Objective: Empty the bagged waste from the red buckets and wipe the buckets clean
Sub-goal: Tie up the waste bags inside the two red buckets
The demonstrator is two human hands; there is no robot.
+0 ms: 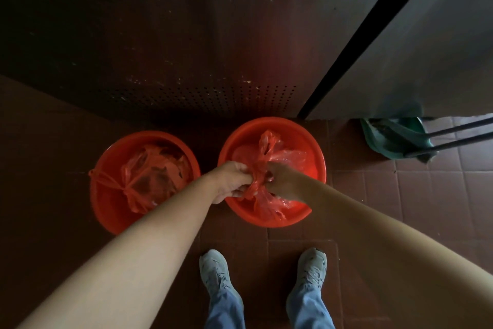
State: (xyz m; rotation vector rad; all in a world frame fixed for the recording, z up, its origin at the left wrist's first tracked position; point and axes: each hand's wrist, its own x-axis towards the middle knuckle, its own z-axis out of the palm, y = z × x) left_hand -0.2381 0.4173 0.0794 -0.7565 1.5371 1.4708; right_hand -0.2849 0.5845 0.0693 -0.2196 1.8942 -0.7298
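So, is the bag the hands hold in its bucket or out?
In. The bag sits inside the right bucket; left hand and right hand grip its bunched neck.

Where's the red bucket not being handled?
Head view, left of centre on the floor: the untouched bucket sits beside the right bucket, where the left hand and right hand grip a bag.

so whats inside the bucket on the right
A red plastic bag lies in the right bucket, its neck gripped by the left hand and right hand. Its contents are hidden by the plastic.
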